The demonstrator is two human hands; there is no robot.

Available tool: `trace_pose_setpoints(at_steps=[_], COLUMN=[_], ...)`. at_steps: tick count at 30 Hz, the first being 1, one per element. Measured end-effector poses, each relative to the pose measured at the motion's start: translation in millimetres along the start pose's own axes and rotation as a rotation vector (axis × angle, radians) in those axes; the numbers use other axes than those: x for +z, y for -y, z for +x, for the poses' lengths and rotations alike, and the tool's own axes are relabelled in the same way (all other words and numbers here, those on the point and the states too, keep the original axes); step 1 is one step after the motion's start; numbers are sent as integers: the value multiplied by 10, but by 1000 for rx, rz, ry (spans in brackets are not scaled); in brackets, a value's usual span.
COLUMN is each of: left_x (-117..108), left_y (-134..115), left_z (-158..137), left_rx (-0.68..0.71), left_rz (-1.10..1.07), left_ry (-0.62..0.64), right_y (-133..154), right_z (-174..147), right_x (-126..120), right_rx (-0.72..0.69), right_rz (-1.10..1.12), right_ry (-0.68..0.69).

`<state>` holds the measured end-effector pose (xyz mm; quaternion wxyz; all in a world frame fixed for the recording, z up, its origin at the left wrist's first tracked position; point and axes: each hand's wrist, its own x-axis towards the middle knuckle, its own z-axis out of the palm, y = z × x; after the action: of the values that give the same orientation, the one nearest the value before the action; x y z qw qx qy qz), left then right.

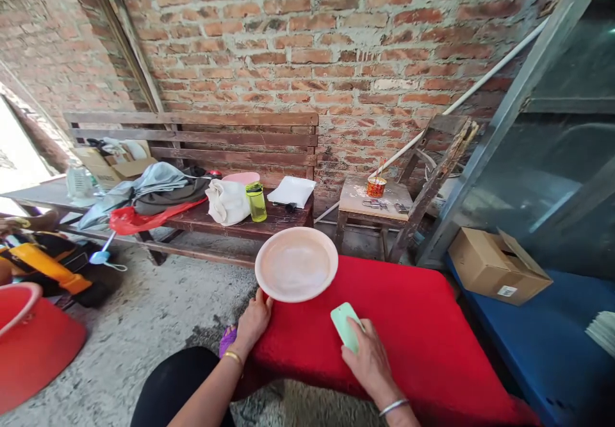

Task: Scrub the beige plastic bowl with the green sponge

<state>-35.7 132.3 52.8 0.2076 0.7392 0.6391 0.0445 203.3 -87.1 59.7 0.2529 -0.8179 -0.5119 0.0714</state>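
A round pale pink basin (296,265), with what looks like shallow cloudy water inside, stands at the left end of a red-covered table (394,324). My left hand (254,319) is at the basin's lower left rim, fingers bent around its edge; part of the contact is hidden. In my right hand (371,358) is a mint-green scrub brush (344,326), a flat oblong with a small hole at its far end. Its underside is out of sight. The brush is over the red cover, to the right of the basin and apart from it.
Behind, a wooden bench (230,227) bears a green bottle (256,202), a white cloth bag (228,202) and clothes. A small chair (346,197) holds a red-orange tub (376,187). A cardboard box (485,267) sits on a blue surface (538,343) at right. A red tub (43,350) stands left.
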Motion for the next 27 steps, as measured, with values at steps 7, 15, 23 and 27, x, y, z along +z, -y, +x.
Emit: trace_pose_setpoints(at_steps=[7,15,23,27], left_x=[-11,-21,-18,-24], left_y=[-2,1,-1,-26], left_z=[-13,0,16,-11], left_rx=[-13,-26,-17,-8], left_rz=[2,-5,-16,9], left_ry=[-7,-14,-13,-27], right_y=[-708,-414,-638,-1246], right_z=[122,-7,15,-26], right_x=[-459,-264,-385,-757], right_rx=[216,125,188,440], right_rz=[-18,82,68,-6], right_ry=[-97,-195,-194,-314])
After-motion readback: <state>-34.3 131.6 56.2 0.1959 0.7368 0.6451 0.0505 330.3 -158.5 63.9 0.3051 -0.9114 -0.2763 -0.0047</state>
